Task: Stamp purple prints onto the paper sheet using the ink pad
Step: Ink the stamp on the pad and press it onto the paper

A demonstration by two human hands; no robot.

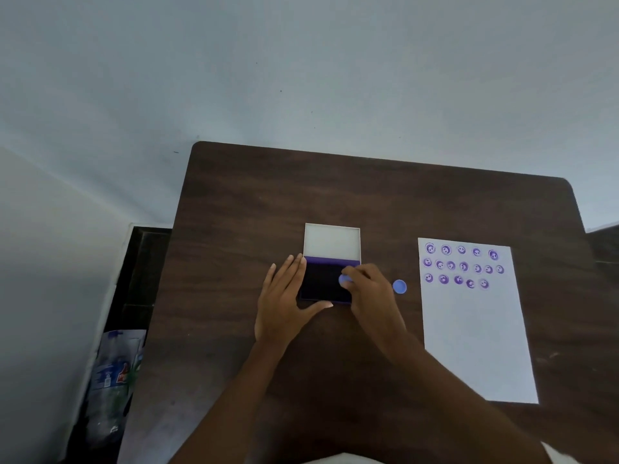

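Note:
An open purple ink pad (323, 281) lies in the middle of the dark wooden table (368, 195), its white lid (332, 241) folded back. My left hand (286, 298) rests flat against the pad's left side, fingers apart, thumb along its near edge. My right hand (370, 289) pinches a small round purple stamp (345, 280) and holds it on the ink surface. A white paper sheet (475, 336) lies to the right, with three rows of round purple prints (464, 266) across its top.
A small round blue cap (399, 286) sits on the table between the ink pad and the paper. Off the table's left edge, on the floor, stand plastic bottles (115, 373). A pale wall runs behind the table.

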